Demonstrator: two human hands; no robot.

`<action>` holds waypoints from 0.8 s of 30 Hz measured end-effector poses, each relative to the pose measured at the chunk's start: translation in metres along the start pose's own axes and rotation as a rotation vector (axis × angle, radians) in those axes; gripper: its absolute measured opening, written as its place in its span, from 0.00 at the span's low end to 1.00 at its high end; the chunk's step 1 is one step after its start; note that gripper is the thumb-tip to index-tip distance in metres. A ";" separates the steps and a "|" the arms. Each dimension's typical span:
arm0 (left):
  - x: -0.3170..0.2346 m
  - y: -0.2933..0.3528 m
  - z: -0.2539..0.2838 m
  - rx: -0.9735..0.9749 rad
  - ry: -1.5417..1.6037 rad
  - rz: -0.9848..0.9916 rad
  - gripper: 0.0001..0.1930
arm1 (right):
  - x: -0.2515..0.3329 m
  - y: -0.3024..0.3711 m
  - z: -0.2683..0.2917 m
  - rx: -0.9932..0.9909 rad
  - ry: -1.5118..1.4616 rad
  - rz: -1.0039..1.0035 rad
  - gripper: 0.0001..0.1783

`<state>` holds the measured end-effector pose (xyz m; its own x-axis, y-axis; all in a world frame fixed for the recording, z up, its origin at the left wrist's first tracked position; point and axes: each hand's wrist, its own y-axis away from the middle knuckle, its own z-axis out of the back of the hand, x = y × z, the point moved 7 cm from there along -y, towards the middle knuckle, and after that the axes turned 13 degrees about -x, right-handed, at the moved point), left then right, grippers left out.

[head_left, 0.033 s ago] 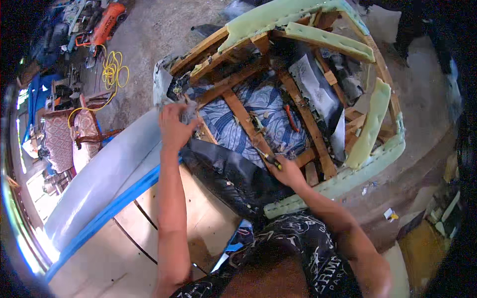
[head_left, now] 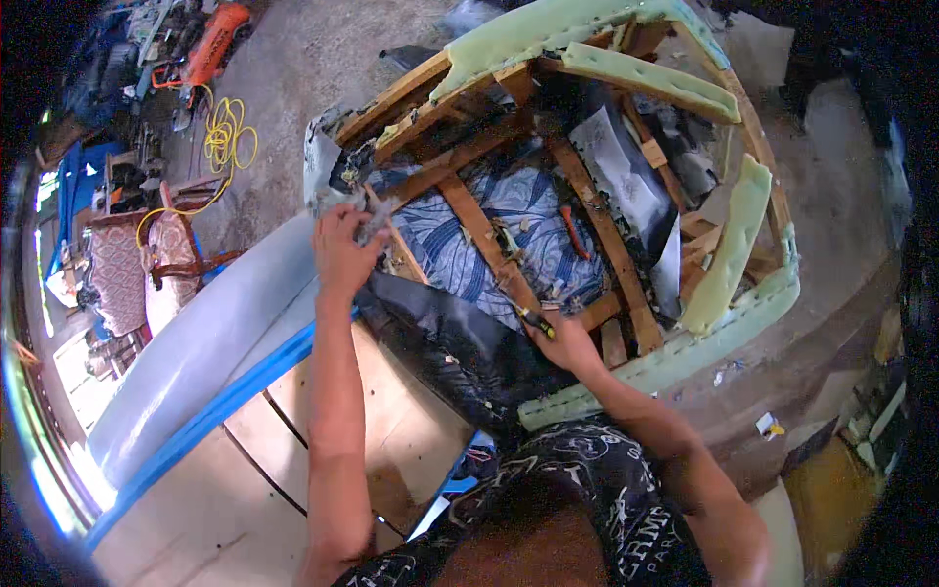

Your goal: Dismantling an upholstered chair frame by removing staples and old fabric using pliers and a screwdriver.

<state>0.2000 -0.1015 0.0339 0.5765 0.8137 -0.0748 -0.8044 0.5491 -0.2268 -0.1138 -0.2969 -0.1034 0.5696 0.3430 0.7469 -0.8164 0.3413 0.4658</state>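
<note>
My left hand (head_left: 344, 245) is closed at the left corner of a stripped wooden furniture frame (head_left: 483, 230), its fingers curled on a torn tuft of grey padding (head_left: 372, 221). My right hand (head_left: 567, 342) grips a slim screwdriver-like tool (head_left: 537, 323) by its black and yellow handle. That tool points up and left, over the near end of a wooden slat; its tip is hard to make out. Black cloth (head_left: 450, 338) hangs over the near side of the frame. A red-handled tool (head_left: 574, 233) lies on blue-and-white patterned fabric (head_left: 421, 220) inside the frame.
Pale green foam (head_left: 665, 377) edges the frame, and a loose foam strip (head_left: 729, 245) leans on its right side. A grey padded piece with blue trim (head_left: 210, 342) lies left. Beyond are a coiled yellow hose (head_left: 230, 137), an orange machine (head_left: 217, 44) and patterned cushions (head_left: 117, 269).
My left hand's fingers have drawn in slightly at the grey padding. My right hand keeps its hold on the tool, almost in the same place.
</note>
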 end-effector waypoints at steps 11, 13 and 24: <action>0.030 0.007 0.019 0.017 -0.231 0.205 0.15 | 0.002 -0.012 0.009 -0.009 -0.193 0.021 0.28; 0.007 -0.002 0.023 -0.043 -0.259 0.054 0.09 | 0.027 -0.026 0.018 -0.020 -0.182 0.033 0.27; 0.022 0.020 -0.004 0.336 0.006 0.331 0.19 | 0.153 -0.133 -0.008 0.058 -0.045 0.445 0.24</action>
<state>0.1975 -0.0738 0.0238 0.2808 0.9550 -0.0959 -0.9465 0.2921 0.1369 0.0830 -0.2828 -0.0552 0.1583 0.4060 0.9000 -0.9856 0.1194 0.1195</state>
